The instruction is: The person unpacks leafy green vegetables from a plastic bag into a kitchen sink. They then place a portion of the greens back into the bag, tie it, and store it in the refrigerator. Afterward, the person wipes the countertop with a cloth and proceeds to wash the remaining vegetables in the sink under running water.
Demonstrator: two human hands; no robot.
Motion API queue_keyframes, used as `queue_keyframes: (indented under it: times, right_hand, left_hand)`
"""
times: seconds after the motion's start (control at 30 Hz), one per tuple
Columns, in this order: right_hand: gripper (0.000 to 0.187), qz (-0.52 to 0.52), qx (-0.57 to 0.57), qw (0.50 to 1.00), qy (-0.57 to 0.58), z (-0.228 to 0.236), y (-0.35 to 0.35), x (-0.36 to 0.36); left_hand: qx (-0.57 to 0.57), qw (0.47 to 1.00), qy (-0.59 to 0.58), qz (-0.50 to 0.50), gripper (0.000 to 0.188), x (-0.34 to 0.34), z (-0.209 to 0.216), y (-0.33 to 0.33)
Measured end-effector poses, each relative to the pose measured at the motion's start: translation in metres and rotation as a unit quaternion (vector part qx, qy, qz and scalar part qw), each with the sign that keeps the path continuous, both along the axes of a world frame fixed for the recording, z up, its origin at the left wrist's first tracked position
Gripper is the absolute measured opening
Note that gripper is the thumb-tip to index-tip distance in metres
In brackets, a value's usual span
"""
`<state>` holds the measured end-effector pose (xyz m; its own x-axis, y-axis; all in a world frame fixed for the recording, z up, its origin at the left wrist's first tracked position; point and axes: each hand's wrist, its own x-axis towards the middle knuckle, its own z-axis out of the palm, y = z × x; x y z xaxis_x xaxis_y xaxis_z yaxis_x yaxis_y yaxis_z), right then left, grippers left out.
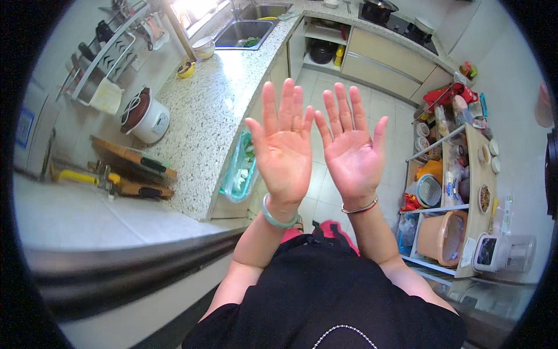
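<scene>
Both my hands are held up in front of me, palms facing up, with nothing in them. My left hand (283, 148) has its fingers stretched and the thumb out to the side; a pale green bangle (278, 216) circles that wrist. Beside it, my right hand (353, 151) is flat too, its fingers apart, with a thin bracelet (360, 206) at the wrist. The little fingers of the two hands come close together. Nearest to my left hand is a teal bin (239, 174) with a plastic bag in it, by the counter's side.
A speckled counter (197, 116) runs along the left, bearing a white rice cooker (152, 119) and cutting boards (125, 168). The sink (244, 34) and stove (398, 26) lie at the back. A loaded shelf rack (465, 200) stands at the right.
</scene>
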<state>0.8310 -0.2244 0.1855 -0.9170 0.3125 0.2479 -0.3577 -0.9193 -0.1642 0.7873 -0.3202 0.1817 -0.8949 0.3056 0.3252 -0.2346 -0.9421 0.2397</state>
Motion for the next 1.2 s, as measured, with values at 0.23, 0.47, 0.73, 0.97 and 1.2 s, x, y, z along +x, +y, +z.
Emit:
queue_keyframes:
  times: [0.23, 0.47, 0.73, 0.97, 1.2]
  right_hand:
    - [0.064, 0.025, -0.038, 0.999, -0.025, -0.02, 0.065, -0.111]
    - [0.063, 0.06, -0.012, 0.998, -0.028, -0.023, 0.153, -0.235]
    - [0.064, 0.107, 0.007, 0.994, -0.034, -0.015, 0.24, -0.371]
    - [0.064, 0.162, 0.008, 0.985, -0.057, -0.032, 0.282, -0.473]
    - [0.064, 0.178, 0.005, 0.983, -0.053, -0.045, 0.316, -0.605]
  left_hand:
    - [-0.032, 0.999, -0.022, 0.006, 0.056, -0.11, -0.021, 0.065]
    - [-0.011, 0.998, -0.033, 0.048, 0.055, -0.226, -0.027, 0.144]
    - [0.006, 0.993, -0.058, 0.1, 0.055, -0.339, -0.021, 0.224]
    - [-0.022, 0.986, -0.062, 0.152, 0.057, -0.434, -0.036, 0.265]
    - [-0.008, 0.984, -0.061, 0.166, 0.055, -0.563, -0.05, 0.297]
